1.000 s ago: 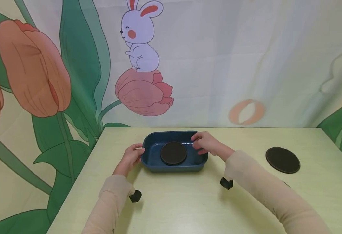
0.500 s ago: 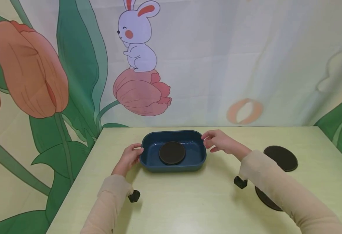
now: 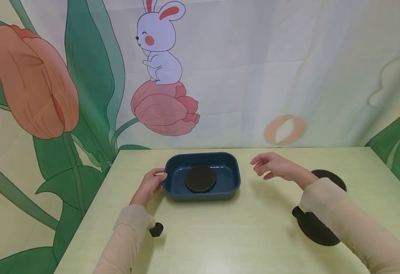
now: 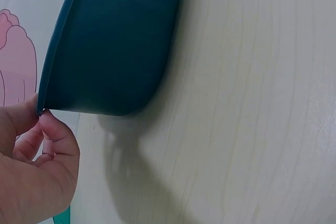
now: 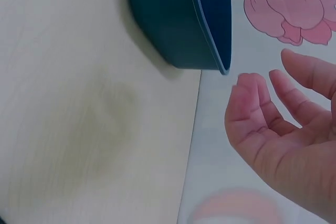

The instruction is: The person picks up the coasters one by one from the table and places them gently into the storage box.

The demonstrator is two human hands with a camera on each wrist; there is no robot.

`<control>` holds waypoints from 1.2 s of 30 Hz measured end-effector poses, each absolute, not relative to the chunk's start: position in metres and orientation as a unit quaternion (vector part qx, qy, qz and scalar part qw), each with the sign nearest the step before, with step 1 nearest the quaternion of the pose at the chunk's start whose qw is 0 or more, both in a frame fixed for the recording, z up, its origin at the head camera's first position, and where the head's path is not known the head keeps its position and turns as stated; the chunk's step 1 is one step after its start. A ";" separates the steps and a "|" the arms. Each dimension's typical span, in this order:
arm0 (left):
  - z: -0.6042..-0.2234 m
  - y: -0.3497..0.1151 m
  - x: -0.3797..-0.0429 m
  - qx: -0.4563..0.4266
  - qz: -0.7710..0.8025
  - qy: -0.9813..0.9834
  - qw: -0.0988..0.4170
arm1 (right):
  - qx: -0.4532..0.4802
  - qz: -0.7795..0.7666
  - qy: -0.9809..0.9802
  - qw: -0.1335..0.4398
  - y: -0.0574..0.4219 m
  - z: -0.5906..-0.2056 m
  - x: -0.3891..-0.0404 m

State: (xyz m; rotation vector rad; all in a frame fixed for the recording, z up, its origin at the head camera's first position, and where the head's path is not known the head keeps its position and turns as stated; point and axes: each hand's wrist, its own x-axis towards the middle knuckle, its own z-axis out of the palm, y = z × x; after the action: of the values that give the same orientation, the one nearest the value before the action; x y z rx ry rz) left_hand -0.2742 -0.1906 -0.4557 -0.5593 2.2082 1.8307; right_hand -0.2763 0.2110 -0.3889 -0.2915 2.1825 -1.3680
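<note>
A dark blue rectangular dish (image 3: pixel 201 197) with rounded corners stands near the back of the table. Inside it lies a round black disc (image 3: pixel 200 179). At the dish's left end my left hand (image 3: pixel 148 185) pinches the rim between thumb and fingers; the left wrist view shows this grip on the dish wall (image 4: pixel 110 45) closely. To the right, apart from the dish, my right hand (image 3: pixel 276 166) hovers with loosely bent fingers and nothing in them. In the right wrist view the right hand (image 5: pixel 294 135) is beside the dish's end (image 5: pixel 173 19).
Two more black discs lie on the right: a farther disc (image 3: pixel 333 179) and a nearer disc (image 3: pixel 318 231), both partly covered by my right arm and sleeve. The pale wooden table (image 3: pixel 217 239) meets a printed curtain (image 3: pixel 234 76) at its back edge.
My right hand has drawn out from over the dish and moved right, away from its rim. My left hand keeps its pinch on the left rim. The dish and disc stay put.
</note>
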 end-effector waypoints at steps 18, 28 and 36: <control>-0.442 -0.186 -0.266 -0.185 0.628 0.747 0.118 | -0.095 -0.489 0.820 0.284 0.280 -0.391 -0.256; -0.456 -0.190 -0.274 -0.190 0.623 0.750 0.111 | -0.075 -0.505 0.810 0.288 0.316 -0.400 -0.243; -0.457 -0.190 -0.275 -0.191 0.621 0.751 0.112 | -0.069 -0.493 0.818 0.287 0.339 -0.406 -0.232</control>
State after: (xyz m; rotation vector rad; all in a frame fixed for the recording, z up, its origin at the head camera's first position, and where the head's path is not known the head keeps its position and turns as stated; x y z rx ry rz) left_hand -0.2752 -0.1900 -0.4569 -0.5620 2.2051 1.8236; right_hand -0.2324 0.3385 -0.4061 -0.1832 2.1855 -1.3177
